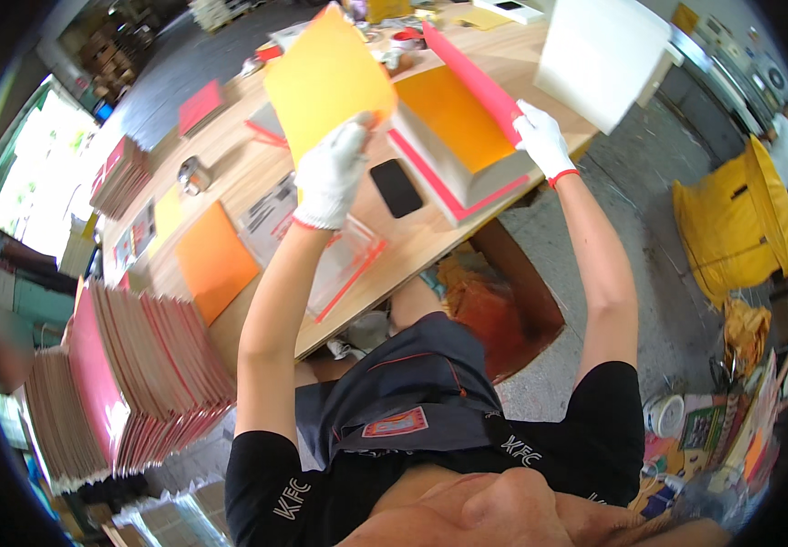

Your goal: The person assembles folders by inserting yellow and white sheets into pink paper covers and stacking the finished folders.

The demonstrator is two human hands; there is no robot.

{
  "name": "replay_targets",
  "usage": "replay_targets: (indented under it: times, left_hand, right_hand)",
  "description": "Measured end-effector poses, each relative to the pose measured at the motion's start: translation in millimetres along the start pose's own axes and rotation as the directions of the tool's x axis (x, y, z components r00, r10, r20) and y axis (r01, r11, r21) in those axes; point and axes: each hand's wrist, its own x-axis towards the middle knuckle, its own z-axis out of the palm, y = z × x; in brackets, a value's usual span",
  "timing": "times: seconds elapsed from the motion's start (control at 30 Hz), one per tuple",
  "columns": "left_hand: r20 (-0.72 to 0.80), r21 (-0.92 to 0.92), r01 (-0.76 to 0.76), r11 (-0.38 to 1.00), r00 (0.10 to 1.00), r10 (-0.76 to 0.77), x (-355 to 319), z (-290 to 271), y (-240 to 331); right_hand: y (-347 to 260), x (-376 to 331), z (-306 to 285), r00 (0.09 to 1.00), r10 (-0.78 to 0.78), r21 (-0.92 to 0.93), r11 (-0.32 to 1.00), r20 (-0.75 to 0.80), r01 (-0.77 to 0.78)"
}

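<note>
Head view looking down at a wooden counter (pixel 430 239) with a person in white knit gloves working on a thick stack of paper with a pink cover. Left hand (pixel 332 175) is pinched onto the lower edge of a loose orange sheet (pixel 325 77), lifting it up off the counter so it stands nearly upright, just left of the stack. Right hand (pixel 542 139) is closed on the pink cover flap (pixel 471 77), holding it swung open above the paper block (pixel 458 146), which sits near the counter's front edge with an orange page showing on top

Handling-wise, my guess: the orange sheet looks like thin card, light and a bit floppy, so gripping at an edge with thumb on one face works, but it'll bow or catch air if waved around. The pink cover seems stiffer, more like board. The block itself looks heavy and dense, better slid than lifted, and loose pages could fan out if it tips. Knit gloves should give decent grip on paper

Room to move: a black phone (pixel 396 187) lies flat just left of the block, and a clear sleeve with a red border (pixel 350 264) hangs partly over the front edge of the counter, so that one could slide off. Another orange sheet (pixel 215 260) lies further left, and a white box (pixel 600 56) stands at the far right corner. Far side of the counter is cluttered with small stuff; the space between the hands is the open bit
</note>
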Motion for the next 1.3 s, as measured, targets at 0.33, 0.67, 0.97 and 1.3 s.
replay_targets:
  times: [0.33, 0.67, 0.97, 1.3]
  left_hand:
    - [0.529, -0.031, -0.068, 0.997, 0.845, 0.074, 25, 194, 110]
    - [0.192, -0.565, -0.246, 0.787, 0.889, 0.416, -94, 122, 120]
    - [0.445, -0.491, 0.005, 0.871, 0.861, 0.246, -210, 47, 77]
    - [0.539, -0.297, 0.206, 0.933, 0.842, -0.014, -296, -21, 59]
  right_hand:
    - [-44, -19, -69, 0.957, -0.289, -0.551, 0.793, 0.037, 0.261]
    - [-70, -34, 66, 0.9, -0.248, -0.694, 0.573, 0.359, 0.435]
    - [-81, -42, 78, 0.86, -0.083, -0.72, 0.51, 0.504, 0.471]
    - [-44, -30, 47, 0.914, -0.131, -0.638, 0.678, 0.384, 0.365]
